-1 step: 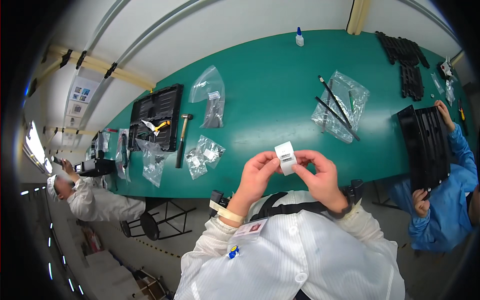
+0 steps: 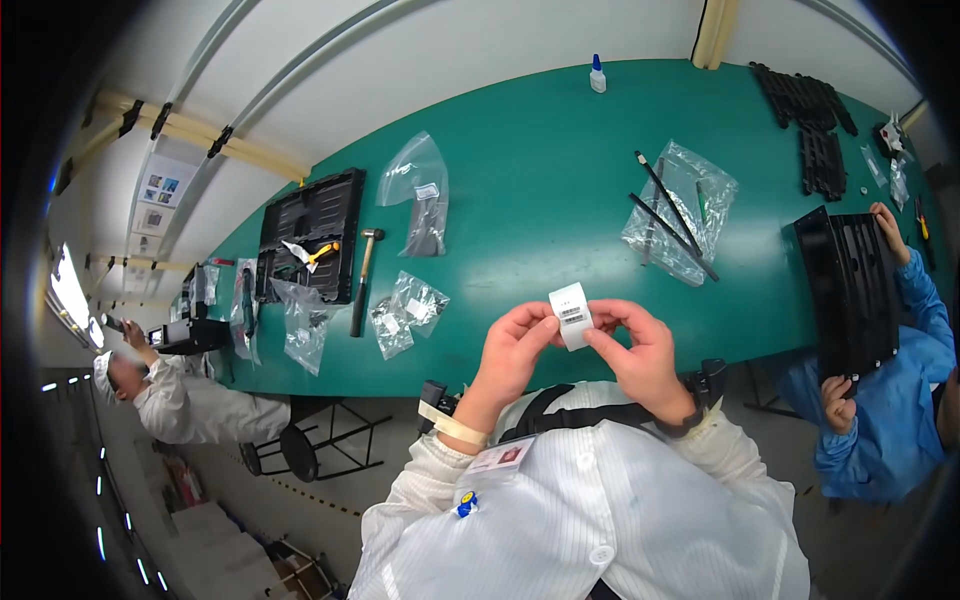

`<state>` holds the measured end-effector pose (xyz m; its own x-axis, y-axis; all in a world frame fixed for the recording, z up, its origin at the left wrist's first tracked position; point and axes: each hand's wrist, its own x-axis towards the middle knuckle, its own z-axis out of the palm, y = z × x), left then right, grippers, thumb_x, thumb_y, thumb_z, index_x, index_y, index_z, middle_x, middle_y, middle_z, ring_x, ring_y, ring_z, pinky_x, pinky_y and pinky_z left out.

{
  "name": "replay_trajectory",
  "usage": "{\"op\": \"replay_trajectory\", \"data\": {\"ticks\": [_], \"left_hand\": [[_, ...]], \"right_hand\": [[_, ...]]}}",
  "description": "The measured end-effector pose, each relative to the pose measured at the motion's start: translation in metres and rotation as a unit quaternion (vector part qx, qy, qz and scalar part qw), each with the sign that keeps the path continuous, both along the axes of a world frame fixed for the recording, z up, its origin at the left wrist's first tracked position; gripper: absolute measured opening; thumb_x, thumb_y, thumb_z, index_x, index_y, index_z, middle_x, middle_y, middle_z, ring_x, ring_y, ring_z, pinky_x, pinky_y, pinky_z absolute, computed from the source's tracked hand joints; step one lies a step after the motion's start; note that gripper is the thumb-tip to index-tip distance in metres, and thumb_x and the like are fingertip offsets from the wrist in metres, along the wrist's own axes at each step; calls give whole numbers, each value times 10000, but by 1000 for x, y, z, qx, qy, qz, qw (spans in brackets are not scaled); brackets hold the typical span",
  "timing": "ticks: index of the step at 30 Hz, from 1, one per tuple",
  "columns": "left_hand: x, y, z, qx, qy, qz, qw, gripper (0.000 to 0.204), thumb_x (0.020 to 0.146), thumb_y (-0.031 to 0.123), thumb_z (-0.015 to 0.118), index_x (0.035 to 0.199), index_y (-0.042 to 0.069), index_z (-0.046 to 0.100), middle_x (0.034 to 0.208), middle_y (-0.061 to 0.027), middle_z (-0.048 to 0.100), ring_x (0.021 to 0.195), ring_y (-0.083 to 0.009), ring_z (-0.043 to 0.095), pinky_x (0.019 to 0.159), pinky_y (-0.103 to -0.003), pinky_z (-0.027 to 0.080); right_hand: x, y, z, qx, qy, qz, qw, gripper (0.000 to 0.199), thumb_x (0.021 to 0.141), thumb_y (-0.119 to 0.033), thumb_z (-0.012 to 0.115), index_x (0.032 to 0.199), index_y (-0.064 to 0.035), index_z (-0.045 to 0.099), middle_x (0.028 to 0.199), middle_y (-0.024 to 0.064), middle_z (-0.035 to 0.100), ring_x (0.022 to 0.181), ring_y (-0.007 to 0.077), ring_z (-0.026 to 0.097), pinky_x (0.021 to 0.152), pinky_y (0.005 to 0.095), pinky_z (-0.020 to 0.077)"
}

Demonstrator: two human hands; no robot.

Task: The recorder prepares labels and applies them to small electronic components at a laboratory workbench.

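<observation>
A long green worktable [image 2: 540, 180] is stretching across the frame as a person in a white striped coat is working at its near edge. At three o'clock, a co-worker in a blue coat [image 2: 880, 400] is gripping a black ribbed panel [image 2: 850, 290]. At ten o'clock a black tray [image 2: 310, 235] is lying on the table, a hammer [image 2: 362, 275] just beside it at its right. Toward one o'clock a clear bag [image 2: 690, 205] is lying with thin black rods [image 2: 668, 215] across it. At the centre, just above the table's near edge, the left hand [image 2: 512, 350] and the right hand [image 2: 640, 350] are meeting on a small white label [image 2: 571, 315], each pinching a side of it between thumb and fingertips, both closed narrowly on it. At eleven o'clock of the hands, small clear bags of parts [image 2: 408, 312] are lying near the hammer.
</observation>
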<state>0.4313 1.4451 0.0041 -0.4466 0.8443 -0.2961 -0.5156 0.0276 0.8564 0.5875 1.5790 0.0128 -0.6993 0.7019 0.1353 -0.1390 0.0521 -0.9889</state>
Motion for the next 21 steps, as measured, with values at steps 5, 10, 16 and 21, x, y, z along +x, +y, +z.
{"op": "replay_trajectory", "data": {"ticks": [5,10,16,21], "left_hand": [[1,3,3,8,25,2,1000,253,1029,105,636,1244,-29,625,1071,-72,703,948,-142,650,873,-305,536],[2,7,9,20,30,3,999,300,1034,89,618,1309,-30,606,1137,-84,703,991,-140,654,882,-310,539],[-1,5,8,17,58,-4,998,351,1036,77,607,1370,-32,584,1192,-93,702,1028,-141,655,888,-310,535],[-3,5,9,15,50,-3,999,348,1030,70,616,1364,-28,593,1185,-86,705,1033,-136,651,883,-307,535]], "right_hand": [[2,0,-1,1,-1,-1,1000,363,878,-10,757,1235,0,693,936,63,745,852,135,673,796,298,539],[2,-2,1,-34,11,27,999,436,882,29,740,1309,12,652,954,61,733,863,119,667,790,278,540],[0,-4,-1,-45,16,27,999,448,885,41,728,1324,14,641,969,64,729,865,117,667,790,276,542],[-2,-4,-2,-53,15,30,998,456,885,43,726,1331,10,639,971,62,730,869,117,667,796,276,542]]}}
